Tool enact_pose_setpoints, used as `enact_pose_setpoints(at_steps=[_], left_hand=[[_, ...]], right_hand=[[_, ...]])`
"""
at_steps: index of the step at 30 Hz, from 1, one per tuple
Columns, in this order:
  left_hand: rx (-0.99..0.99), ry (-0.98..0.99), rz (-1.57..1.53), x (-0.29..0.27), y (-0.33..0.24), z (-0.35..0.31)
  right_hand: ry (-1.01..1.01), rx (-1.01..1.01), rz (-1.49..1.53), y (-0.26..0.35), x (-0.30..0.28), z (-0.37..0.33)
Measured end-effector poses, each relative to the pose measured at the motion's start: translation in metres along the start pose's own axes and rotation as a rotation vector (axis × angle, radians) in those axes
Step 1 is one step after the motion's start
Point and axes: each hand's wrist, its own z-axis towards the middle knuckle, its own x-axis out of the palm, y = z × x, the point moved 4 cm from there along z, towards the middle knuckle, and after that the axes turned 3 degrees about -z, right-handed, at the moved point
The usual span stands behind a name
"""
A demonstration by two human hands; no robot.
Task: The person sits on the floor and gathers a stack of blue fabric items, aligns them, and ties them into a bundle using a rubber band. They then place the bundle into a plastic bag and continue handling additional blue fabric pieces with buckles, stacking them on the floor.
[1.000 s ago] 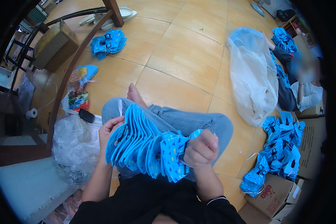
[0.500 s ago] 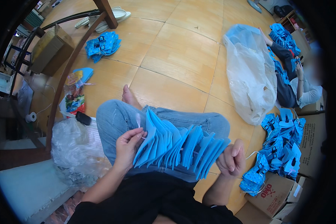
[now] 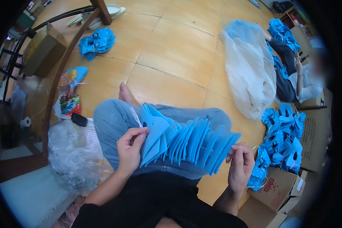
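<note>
Head view, hands (image 3: 129, 150), blue pieces (image 3: 193, 140) between

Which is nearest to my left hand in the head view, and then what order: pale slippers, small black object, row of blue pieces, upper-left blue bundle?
From your left hand:
1. Row of blue pieces: directly at its right.
2. Small black object: to its left.
3. Upper-left blue bundle: ahead, on the floor.
4. Pale slippers: beyond that bundle.

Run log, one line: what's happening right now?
blue pieces: fanned row between hands, over jeans; left hand: pinching pale ribbon; right hand: at row's right end, grip unclear
</note>
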Motion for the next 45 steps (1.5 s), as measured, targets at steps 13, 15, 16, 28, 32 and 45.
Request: enact_pose_setpoints(at_steps=[13, 15, 16, 28, 32, 45], left_hand=[[0.211, 0.389, 0.494, 0.015, -0.011, -0.002], [0.201, 0.278, 0.492, 0.02, -0.009, 0.001], [0.207, 0.226, 0.469, 0.022, -0.009, 0.001], [-0.034, 0.134, 0.109, 0.048, -0.001, 0.033], [0.006, 0.169, 0.032, 0.049, -0.007, 0.03], [0.173, 0.565, 0.125, 0.082, -0.019, 0.013]], right_hand=[[-0.245, 0.507, 0.67, -0.041, -0.009, -0.018], [-0.179, 0.545, 0.662, -0.043, -0.008, -0.016], [-0.145, 0.551, 0.658, -0.043, -0.007, -0.015], [0.035, 0.406, 0.281, -0.036, -0.011, 0.007], [-0.054, 0.351, 0.178, -0.023, -0.026, 0.004], [0.386, -0.183, -0.261, 0.02, 0.062, 0.01]])
